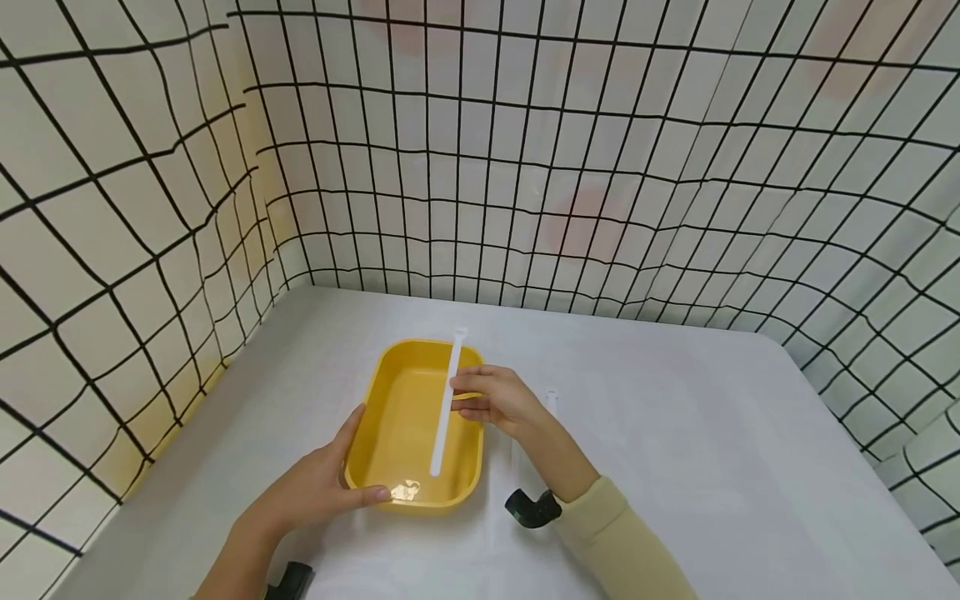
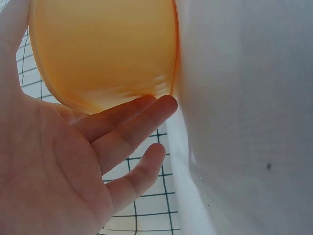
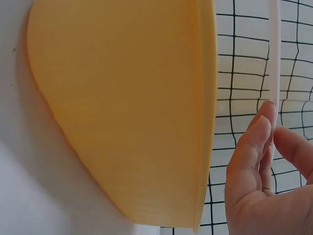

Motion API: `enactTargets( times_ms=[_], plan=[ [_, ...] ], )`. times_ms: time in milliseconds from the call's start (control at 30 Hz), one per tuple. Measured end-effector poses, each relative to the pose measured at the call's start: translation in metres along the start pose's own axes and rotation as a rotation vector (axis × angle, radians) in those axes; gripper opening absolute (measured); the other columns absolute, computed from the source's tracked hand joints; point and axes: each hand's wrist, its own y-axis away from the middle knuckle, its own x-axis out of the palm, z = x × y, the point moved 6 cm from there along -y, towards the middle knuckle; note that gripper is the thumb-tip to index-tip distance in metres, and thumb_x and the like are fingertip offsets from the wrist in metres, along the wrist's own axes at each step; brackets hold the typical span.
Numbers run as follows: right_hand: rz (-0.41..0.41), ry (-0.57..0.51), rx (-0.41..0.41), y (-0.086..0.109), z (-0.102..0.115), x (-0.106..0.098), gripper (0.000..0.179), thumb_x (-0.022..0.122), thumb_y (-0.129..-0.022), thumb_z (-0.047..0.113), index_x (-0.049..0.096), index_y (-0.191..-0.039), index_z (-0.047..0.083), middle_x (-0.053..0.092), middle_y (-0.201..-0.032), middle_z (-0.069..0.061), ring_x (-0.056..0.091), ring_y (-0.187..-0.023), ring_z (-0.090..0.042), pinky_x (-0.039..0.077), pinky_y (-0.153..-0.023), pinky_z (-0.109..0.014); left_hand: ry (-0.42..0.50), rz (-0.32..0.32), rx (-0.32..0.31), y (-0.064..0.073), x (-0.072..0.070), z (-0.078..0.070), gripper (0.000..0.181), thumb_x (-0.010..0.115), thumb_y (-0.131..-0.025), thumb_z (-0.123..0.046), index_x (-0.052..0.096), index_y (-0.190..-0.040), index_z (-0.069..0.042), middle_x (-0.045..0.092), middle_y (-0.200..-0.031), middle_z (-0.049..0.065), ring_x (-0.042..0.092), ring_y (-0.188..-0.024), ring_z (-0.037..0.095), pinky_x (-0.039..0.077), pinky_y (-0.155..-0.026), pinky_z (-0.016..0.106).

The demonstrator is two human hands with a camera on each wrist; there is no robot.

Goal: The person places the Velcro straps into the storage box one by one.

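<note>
White strip [image 1: 445, 421], pointing lengthwise away, right hand [image 1: 501, 397] pinching, left hand [image 1: 321, 482] spread against tray [image 1: 396, 417]

Tray [image 1: 393, 433] yellow; strip [image 1: 444, 427] white; worktop [image 1: 675, 442] white. Far wall [image 1: 585, 223]: off-white, black grid pattern, faint pink patches. Right sleeve [image 1: 618, 533] cream, wrist piece [image 1: 531, 510] black.

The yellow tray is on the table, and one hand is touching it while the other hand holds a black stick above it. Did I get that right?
Almost! The stick is white, not black; the head view shows it. The rest is right: the yellow tray is on the table, the left hand touches it, and the right hand holds the stick above it.
</note>
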Motion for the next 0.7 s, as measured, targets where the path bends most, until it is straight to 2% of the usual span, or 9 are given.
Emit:
enactTargets(
  times_ms=[300, 700],
  plan=[
    [0.006, 0.02, 0.013, -0.006, -0.001, 0.012, 0.014, 0.067, -0.09, 0.006, 0.063, -0.102, 0.0, 0.065, -0.083, -0.006, 0.068, -0.067, -0.017, 0.054, -0.061, -0.024, 0.003, 0.006, -0.007, 0.0, 0.0, 0.0, 0.116, 0.077, -0.076, -0.057, 0.005, -0.158, -0.017, 0.048, -0.142, 0.021, 0.055, -0.109, 0.028, 0.044, -0.091, 0.056],
    [0.045, 0.046, 0.024, -0.011, -0.007, 0.029, 0.024, 0.066, -0.092, 0.008, 0.061, -0.112, -0.005, 0.066, -0.086, -0.006, 0.068, -0.068, -0.016, 0.054, -0.062, -0.023, -0.004, 0.005, 0.008, 0.001, -0.002, -0.001, 0.116, 0.075, -0.076, -0.058, 0.005, -0.158, -0.015, 0.047, -0.141, 0.024, 0.056, -0.113, 0.032, 0.044, -0.091, 0.056]
  ],
)
